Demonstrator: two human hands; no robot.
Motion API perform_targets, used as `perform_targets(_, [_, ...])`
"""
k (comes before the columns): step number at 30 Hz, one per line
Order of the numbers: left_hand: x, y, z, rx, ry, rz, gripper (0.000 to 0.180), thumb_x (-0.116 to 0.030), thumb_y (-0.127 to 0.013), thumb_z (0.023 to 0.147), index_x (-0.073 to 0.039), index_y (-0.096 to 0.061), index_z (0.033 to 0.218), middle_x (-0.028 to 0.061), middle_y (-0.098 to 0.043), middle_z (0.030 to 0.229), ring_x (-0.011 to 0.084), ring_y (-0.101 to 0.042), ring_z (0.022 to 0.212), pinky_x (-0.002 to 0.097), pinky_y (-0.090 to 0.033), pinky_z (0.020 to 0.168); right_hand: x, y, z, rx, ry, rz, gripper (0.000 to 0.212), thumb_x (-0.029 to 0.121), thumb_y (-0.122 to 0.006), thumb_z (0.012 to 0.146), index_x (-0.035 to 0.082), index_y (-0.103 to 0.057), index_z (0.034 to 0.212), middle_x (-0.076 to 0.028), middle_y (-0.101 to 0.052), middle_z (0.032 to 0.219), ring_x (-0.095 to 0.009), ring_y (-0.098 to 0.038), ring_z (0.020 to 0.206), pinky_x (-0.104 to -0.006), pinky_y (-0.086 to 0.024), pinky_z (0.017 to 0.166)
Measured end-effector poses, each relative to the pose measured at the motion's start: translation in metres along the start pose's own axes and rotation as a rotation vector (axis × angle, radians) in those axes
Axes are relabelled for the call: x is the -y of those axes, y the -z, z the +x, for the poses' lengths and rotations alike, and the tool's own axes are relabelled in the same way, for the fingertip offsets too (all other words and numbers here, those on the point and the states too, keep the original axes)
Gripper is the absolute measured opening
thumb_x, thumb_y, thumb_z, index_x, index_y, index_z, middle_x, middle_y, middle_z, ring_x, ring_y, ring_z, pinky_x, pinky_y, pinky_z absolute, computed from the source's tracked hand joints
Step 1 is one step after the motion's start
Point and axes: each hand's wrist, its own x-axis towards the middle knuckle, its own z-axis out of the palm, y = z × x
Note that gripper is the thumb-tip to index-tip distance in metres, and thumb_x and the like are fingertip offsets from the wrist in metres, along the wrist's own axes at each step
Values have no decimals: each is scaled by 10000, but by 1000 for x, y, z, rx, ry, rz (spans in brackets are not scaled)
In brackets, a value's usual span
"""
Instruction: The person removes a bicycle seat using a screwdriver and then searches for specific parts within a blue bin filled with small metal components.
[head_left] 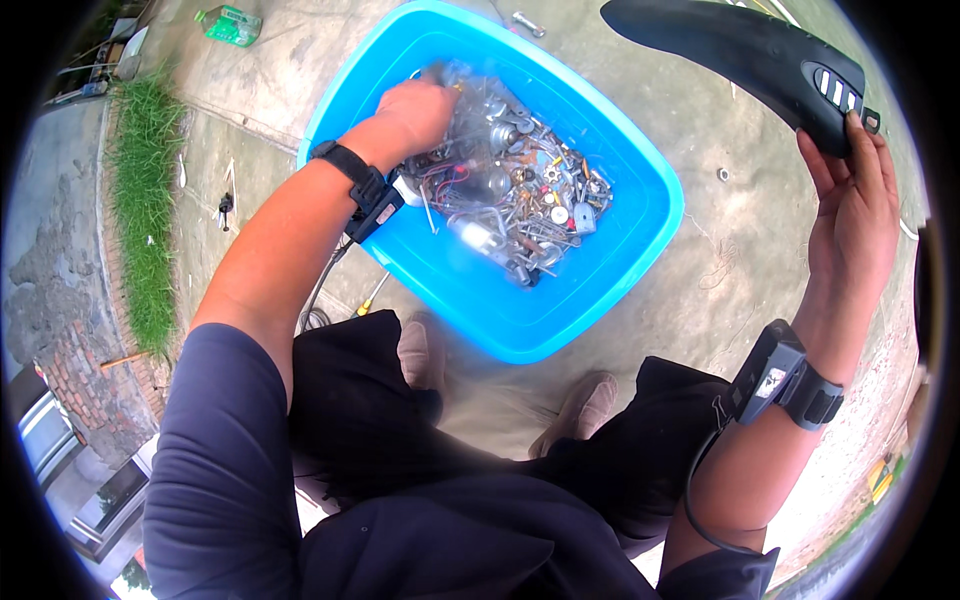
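Observation:
A black plastic mudguard (735, 55), long and curved with a slotted oval near its end, is pinched between the thumb and fingers of my right hand (850, 205), off to the right. My left hand (420, 112) reaches into a blue plastic basin (610, 295), its fingers curled down at the far left of the pile. What those fingers hold is blurred and partly hidden. Small metal hardware (560, 195), with screws, bolts and washers, is heaped in the basin. Clear plastic (475, 235) and thin wires lie among it near my left wrist.
The basin stands on a concrete floor (720, 260) in front of my shoes (585, 405). A green-labelled bottle (230, 26) lies at the far left, a bolt (528, 24) beyond the basin, and a nut (723, 174) to its right. Grass (145, 210) grows along the left.

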Motion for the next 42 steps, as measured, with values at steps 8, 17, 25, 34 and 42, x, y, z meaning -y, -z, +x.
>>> perform_targets(8, [10,-4,11,27,-1,-176,407,-101,-683,805,-60,-626,1206,212,-650,1171,384,-643,1080,453,-524,931,0,2,0,7,-3,1,292,96,-610,989,-95,-554,1202,-171,-625,1137,-244,-699,1019,-314,-633,868])
perform_targets(17, [14,0,11,58,79,-159,540,-209,-785,787,30,-562,1216,234,-679,1131,374,-650,1088,449,-529,917,-5,3,0,5,-21,23,279,100,-619,984,-88,-560,1181,-176,-634,1124,-244,-703,1007,-313,-636,857])
perform_targets(25, [15,3,9,104,25,-113,396,-198,-736,816,-31,-647,1163,188,-701,1097,367,-665,1046,440,-537,893,-5,2,-1,5,-30,27,315,102,-614,986,-100,-546,1218,-184,-626,1141,-254,-699,1023,-317,-634,862])
perform_targets(34, [-42,41,-10,368,-395,-186,283,-150,-655,847,-32,-689,1102,185,-709,1047,368,-667,999,447,-527,860,-6,-2,0,-1,-29,2,321,104,-628,976,-103,-550,1208,-182,-618,1123,-253,-699,1014,-311,-638,853])
perform_targets(42, [-44,-18,10,502,-368,-15,340,-136,-635,850,-43,-662,1176,208,-695,1108,390,-651,1049,463,-511,896,-3,0,-2,3,-7,-3,297,105,-637,969,-89,-563,1182,-184,-620,1114,-250,-704,993,-309,-641,842])
